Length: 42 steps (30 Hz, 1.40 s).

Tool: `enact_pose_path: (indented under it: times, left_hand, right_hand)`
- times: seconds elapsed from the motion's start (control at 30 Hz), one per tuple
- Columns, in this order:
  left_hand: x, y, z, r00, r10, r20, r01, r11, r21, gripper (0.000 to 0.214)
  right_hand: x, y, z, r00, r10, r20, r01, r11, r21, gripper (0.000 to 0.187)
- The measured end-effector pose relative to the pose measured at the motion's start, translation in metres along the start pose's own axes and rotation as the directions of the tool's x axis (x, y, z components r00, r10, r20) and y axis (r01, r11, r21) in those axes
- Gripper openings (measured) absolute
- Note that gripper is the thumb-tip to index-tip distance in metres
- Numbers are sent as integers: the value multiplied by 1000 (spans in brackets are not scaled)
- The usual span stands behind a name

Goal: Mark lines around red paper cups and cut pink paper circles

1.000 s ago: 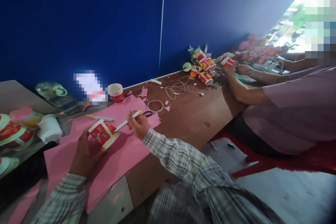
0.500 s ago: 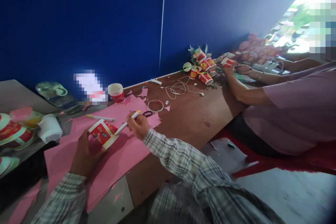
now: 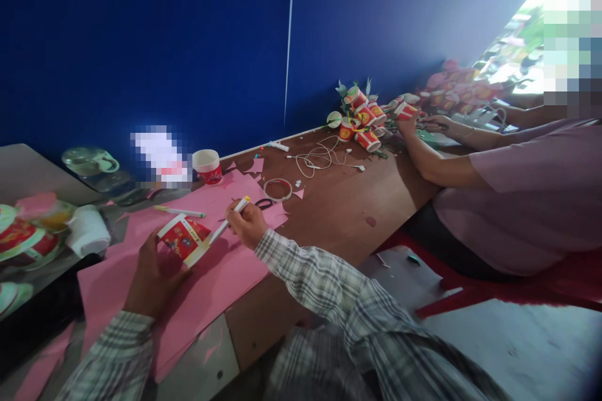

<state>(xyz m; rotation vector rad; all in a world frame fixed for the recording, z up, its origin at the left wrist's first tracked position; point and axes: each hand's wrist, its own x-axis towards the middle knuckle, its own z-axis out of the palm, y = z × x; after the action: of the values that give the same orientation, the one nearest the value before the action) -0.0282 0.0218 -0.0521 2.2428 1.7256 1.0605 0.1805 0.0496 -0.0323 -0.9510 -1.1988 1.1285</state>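
My left hand (image 3: 153, 276) grips a red and white paper cup (image 3: 181, 239), tilted on its side over pink paper sheets (image 3: 207, 294). A yellow tint shows along the cup's edge nearest the pen. Between the fingers of my right hand (image 3: 248, 223) is a white marker (image 3: 221, 232) with a yellow end, its tip at the cup's lower right side. A second marker (image 3: 179, 211), with a green end, lies on the pink paper behind the held cup. Dark-handled scissors (image 3: 264, 203) rest beside my right hand, partly hidden by it.
Another paper cup (image 3: 207, 166) stands upright at the back. A roll of tape (image 3: 278, 190) and white earphones (image 3: 320, 160) lie to the right. Cups bunched with leaves (image 3: 362, 116) lean near the blue wall. A co-worker (image 3: 527, 200) sits at right, holding a red cup (image 3: 405, 111).
Both my hands keep almost the same pose, with the marker tip still at the cup. The co-worker's hand has shifted slightly. The whole view has drifted a little.
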Motion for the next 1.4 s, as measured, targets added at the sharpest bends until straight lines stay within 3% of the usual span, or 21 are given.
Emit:
enact_pose_path:
  times: [0.53, 0.8, 1.4]
  left_hand:
    - [-2, 1, 0, 1000, 16, -13, -16, 1000, 5, 94]
    - [-1, -1, 2, 999, 42, -16, -42, 999, -5, 98]
    - [-1, 0, 0, 1000, 9, 2, -9, 1000, -2, 97]
  right_hand:
    - [0, -4, -1, 1000, 7, -10, -8, 999, -49, 17]
    - [-3, -9, -3, 999, -28, 40, 30, 998, -56, 16]
    - [-2, -5, -2, 998, -32, 49, 33, 999, -31, 16]
